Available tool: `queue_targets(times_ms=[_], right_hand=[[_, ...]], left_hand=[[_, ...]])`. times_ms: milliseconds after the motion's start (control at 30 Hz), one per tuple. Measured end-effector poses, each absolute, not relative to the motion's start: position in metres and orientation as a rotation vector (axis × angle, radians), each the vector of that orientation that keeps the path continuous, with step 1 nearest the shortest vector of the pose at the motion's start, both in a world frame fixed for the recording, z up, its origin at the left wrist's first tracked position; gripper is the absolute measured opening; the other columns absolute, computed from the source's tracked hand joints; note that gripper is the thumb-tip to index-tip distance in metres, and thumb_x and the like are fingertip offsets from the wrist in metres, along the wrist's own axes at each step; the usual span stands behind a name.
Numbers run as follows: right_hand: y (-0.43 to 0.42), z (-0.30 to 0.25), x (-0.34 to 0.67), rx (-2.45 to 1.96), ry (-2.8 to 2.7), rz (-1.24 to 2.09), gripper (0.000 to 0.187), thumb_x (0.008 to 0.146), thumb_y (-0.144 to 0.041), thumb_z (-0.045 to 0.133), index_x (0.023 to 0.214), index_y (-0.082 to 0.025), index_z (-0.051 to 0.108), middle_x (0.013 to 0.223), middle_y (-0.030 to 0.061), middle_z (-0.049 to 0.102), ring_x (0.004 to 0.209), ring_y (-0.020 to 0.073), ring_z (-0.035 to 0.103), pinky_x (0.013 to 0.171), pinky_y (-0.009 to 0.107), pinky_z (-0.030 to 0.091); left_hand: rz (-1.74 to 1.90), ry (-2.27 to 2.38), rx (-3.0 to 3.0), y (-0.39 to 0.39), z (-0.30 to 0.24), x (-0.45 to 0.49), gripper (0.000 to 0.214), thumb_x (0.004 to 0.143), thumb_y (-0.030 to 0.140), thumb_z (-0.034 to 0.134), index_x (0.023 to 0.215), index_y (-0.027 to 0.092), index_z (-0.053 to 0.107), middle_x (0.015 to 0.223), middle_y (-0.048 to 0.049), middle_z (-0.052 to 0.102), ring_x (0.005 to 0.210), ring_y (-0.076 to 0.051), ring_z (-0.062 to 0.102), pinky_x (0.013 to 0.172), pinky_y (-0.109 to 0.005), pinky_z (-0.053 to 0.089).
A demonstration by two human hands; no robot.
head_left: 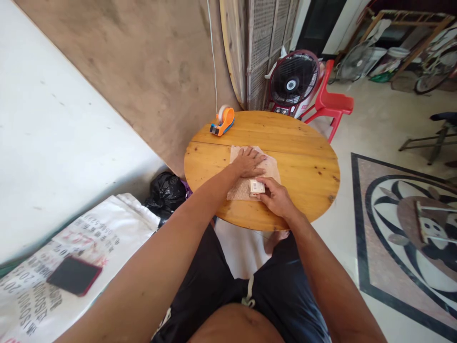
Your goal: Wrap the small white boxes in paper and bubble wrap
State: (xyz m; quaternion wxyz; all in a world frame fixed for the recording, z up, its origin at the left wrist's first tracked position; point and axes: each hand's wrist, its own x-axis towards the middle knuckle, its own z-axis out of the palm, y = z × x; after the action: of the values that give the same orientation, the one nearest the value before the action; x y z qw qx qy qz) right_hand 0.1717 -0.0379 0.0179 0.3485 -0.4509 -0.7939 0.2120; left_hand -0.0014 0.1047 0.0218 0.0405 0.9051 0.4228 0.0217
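Note:
A sheet of bubble wrap [237,189] lies on the round wooden table [303,159]. My left hand [248,163] rests flat on the sheet's upper part, fingers spread. Near the sheet's lower edge, my right hand [274,194] grips a small white box [256,186] from its right side, thumb below and fingers above. A barcode shows on the box's upper face. The box sits on the bubble wrap, just below my left hand.
An orange tape dispenser [224,121] stands at the table's back left edge. Behind the table are a fan [293,81] and a red chair [332,101]. To the left lie a black plastic bag [166,193] and a phone [74,275] on white sacks [117,224].

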Motion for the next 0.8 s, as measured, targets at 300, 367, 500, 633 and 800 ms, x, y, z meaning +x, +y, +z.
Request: queue_targets(times_ms=[300, 367, 500, 633, 800], right_hand=[[-0.04, 0.015, 0.175, -1.111, -2.114, 0.485, 0.05, 0.083, -0.017, 0.063, 0.132, -0.022, 0.06, 0.123, 0.0105, 0.068, 0.112, 0.0266, 0.064, 0.098, 0.046, 0.054], [-0.041, 0.014, 0.176, -1.085, -2.125, 0.475, 0.051, 0.084, -0.018, 0.063, 0.134, -0.023, 0.059, 0.124, 0.0102, 0.068, 0.115, 0.0268, 0.064, 0.1, 0.047, 0.053], [-0.041, 0.011, 0.18, -1.039, -2.149, 0.453, 0.058, 0.087, -0.021, 0.065, 0.143, -0.024, 0.052, 0.134, 0.0126, 0.063, 0.124, 0.0278, 0.061, 0.106, 0.05, 0.05], [-0.04, 0.007, 0.185, -1.0, -2.158, 0.435, 0.061, 0.088, -0.028, 0.068, 0.146, -0.025, 0.049, 0.137, 0.0133, 0.059, 0.128, 0.0293, 0.058, 0.108, 0.051, 0.05], [-0.041, 0.006, 0.184, -0.937, -2.205, 0.363, 0.048, 0.089, -0.024, 0.066, 0.136, -0.024, 0.055, 0.13, 0.013, 0.061, 0.125, 0.0292, 0.058, 0.106, 0.051, 0.052]], left_hand=[[0.15, 1.244, 2.818, 0.105, 0.02, -0.004, 0.071, 0.1, 0.062, 0.033, 0.161, 0.025, 0.034, 0.165, -0.0158, 0.034, 0.155, -0.043, 0.024, 0.121, -0.066, 0.02], [0.178, 1.26, 2.821, 0.105, 0.019, -0.005, 0.068, 0.101, 0.058, 0.035, 0.16, 0.026, 0.036, 0.164, -0.0154, 0.037, 0.155, -0.042, 0.023, 0.121, -0.065, 0.02], [0.199, 1.253, 2.861, 0.101, 0.019, -0.008, 0.063, 0.101, 0.054, 0.038, 0.157, 0.024, 0.043, 0.159, -0.0152, 0.044, 0.157, -0.04, 0.018, 0.123, -0.065, 0.016], [0.26, 1.183, 2.892, 0.099, 0.02, -0.015, 0.059, 0.101, 0.052, 0.039, 0.152, 0.024, 0.049, 0.163, -0.0157, 0.039, 0.155, -0.038, 0.024, 0.122, -0.066, 0.018], [0.447, 1.195, 2.869, 0.093, 0.019, -0.025, 0.05, 0.097, 0.045, 0.054, 0.139, 0.02, 0.062, 0.157, -0.0184, 0.046, 0.144, -0.037, 0.041, 0.118, -0.059, 0.029]])
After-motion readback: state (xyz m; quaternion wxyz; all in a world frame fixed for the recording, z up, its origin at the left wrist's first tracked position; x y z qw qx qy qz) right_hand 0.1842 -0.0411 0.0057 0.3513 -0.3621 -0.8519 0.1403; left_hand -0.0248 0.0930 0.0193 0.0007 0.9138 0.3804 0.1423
